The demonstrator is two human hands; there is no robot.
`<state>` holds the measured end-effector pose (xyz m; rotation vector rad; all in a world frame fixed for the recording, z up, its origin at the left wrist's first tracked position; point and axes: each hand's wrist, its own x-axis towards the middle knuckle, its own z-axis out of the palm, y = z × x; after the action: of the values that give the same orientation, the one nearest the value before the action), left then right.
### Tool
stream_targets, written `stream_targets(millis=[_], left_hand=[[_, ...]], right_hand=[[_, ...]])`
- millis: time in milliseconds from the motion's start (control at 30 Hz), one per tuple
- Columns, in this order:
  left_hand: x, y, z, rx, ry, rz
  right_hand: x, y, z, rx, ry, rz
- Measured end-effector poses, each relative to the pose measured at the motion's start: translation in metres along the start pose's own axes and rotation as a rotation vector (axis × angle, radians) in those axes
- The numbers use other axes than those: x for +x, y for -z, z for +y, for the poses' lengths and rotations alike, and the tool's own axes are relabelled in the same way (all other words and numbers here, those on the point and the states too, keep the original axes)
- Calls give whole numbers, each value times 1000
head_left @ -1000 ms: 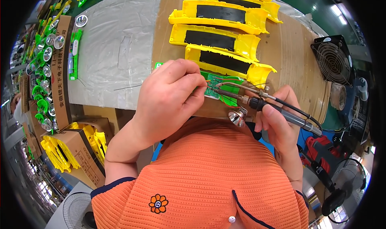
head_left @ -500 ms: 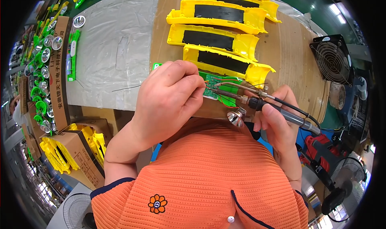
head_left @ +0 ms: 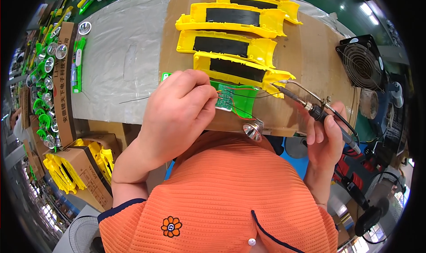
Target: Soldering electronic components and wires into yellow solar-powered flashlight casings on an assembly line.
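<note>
My right hand [head_left: 326,135] is closed around a soldering iron [head_left: 317,112] fitted with a thin curved metal tube. The iron's tip is over the end of the nearest yellow shell [head_left: 239,71], apart from the green circuit board [head_left: 225,96]. That board lies in a green plastic housing [head_left: 246,103] with red and dark wires. A round lamp reflector [head_left: 252,131] sits at the near edge, beside the housing. At the board's left end my left hand [head_left: 179,115] is closed in a pinch. Its fingertips hide what they hold; short wire ends show beside them.
Several yellow shells with black panels lie in a row on the cardboard [head_left: 306,53]. A small black fan [head_left: 361,62] stands right. At left are a cardboard divider [head_left: 65,84], green lamp parts with reflectors [head_left: 49,83], and a carton [head_left: 91,182] of yellow shells.
My right hand has drawn the soldering iron away from the circuit board, to the right. My left hand stays pinched at the board. The whole view has shifted slightly.
</note>
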<state>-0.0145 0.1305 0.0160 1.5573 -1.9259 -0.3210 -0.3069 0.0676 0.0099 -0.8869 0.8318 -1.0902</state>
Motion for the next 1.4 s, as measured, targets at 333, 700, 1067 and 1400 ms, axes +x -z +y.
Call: stream_targets(millis=[333,700,1067,1400], left_hand=[[19,-3,29,180,-192,-14],[24,-7,17,72,121,178],[45,-13,7,-170,194,-175],[73,-14,3,-3,-84,-394]], right_hand=[[0,10,-2,11,69,70],[11,15,8,71,54,-44],[31,10,4,-85,-63,-165],[36,13,-11,-119,-215,-149]])
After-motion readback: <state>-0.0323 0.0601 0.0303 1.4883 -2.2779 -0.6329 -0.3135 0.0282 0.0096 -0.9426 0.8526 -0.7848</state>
